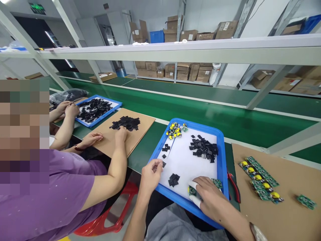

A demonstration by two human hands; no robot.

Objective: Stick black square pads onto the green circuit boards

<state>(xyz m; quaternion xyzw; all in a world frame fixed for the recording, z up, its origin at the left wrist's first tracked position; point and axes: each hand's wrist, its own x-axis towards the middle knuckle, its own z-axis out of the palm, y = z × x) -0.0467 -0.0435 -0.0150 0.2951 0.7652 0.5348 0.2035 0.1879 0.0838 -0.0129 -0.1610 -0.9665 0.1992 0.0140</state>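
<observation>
My left hand [151, 172] is over the left side of the blue tray [220, 147], thumb and fingers pinched together on a small black square piece [164, 164] at the fingertips. White finger covers show on my right hand [208, 194], which is closed on a small green circuit board [192, 190] near the tray's front edge. Another green board [216, 183] lies just beyond that hand. In the tray are a small cluster of black squares [174, 180], a larger pile of black squares [204, 148] and a heap of boards with yellow parts [174, 131].
Right of the tray lie red-handled pliers [234, 187] and cardboard [281, 214] bearing joined boards [262, 179]. On the left, a co-worker's hand [121, 133] touches black squares [127, 123] on cardboard. Farther off, another person's hands [69, 108] are beside a second blue tray [116, 104].
</observation>
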